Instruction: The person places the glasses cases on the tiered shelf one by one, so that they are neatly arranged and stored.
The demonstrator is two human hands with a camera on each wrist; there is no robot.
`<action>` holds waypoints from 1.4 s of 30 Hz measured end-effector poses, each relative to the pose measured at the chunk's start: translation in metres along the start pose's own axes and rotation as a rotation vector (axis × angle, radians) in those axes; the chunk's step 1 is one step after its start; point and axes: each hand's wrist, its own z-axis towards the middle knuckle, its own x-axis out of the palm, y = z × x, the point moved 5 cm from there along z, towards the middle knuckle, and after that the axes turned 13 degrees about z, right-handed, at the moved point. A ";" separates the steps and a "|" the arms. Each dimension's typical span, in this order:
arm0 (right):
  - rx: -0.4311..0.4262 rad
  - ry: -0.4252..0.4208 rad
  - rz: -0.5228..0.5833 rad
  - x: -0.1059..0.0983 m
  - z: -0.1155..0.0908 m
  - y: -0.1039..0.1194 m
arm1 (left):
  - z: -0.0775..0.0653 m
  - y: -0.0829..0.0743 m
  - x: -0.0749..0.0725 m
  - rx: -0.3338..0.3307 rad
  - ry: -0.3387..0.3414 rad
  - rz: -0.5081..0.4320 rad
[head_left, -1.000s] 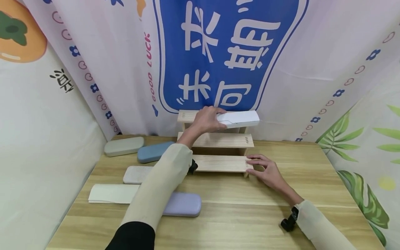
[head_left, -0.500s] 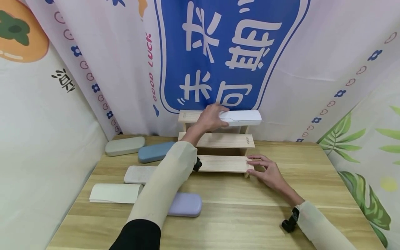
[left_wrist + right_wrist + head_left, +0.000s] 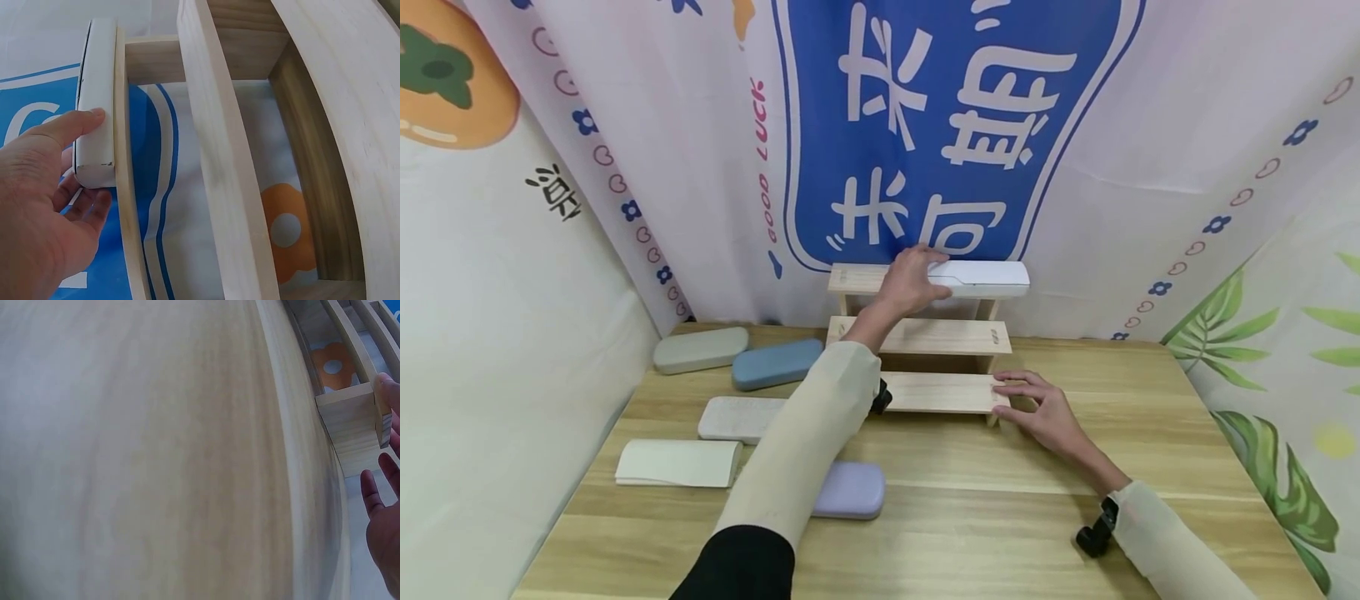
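A white glasses case [image 3: 981,278] lies along the right part of the top tier of a three-tier wooden display stand [image 3: 940,337]. My left hand [image 3: 912,283] grips its left end, thumb on the front side and fingers behind. In the left wrist view the case [image 3: 98,94] stands right against the top board, with the left hand [image 3: 47,181] around one end. At the right end of the lowest tier, my right hand [image 3: 1037,414] holds the board between thumb and fingers. The right wrist view shows that hand [image 3: 389,487] at the board's end, partly cut off.
On the table's left lie a grey-green glasses case [image 3: 700,350], a blue case [image 3: 775,364], a speckled grey case [image 3: 737,418], a cream case [image 3: 677,463] and a lilac case [image 3: 853,490]. My left sleeve [image 3: 805,446] partly covers some. A printed curtain [image 3: 700,167] hangs behind the stand.
My left hand has shifted the white glasses case slightly to the right along the top tier. The right hand keeps its place on the lowest board.
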 end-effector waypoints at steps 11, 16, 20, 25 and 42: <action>-0.001 -0.002 -0.003 0.000 -0.001 0.000 | 0.001 0.002 0.004 -0.011 -0.084 -0.016; 0.008 -0.003 0.002 0.000 -0.001 0.000 | 0.002 0.002 0.005 -0.025 -0.092 -0.029; 0.016 -0.002 0.003 0.000 -0.001 -0.001 | 0.003 0.002 0.006 -0.032 -0.096 -0.030; 0.005 -0.005 0.000 -0.001 0.000 0.000 | 0.004 0.002 0.007 -0.031 -0.107 -0.013; 0.013 -0.004 -0.010 0.001 -0.001 -0.001 | -0.009 0.010 -0.005 -0.038 -0.114 -0.029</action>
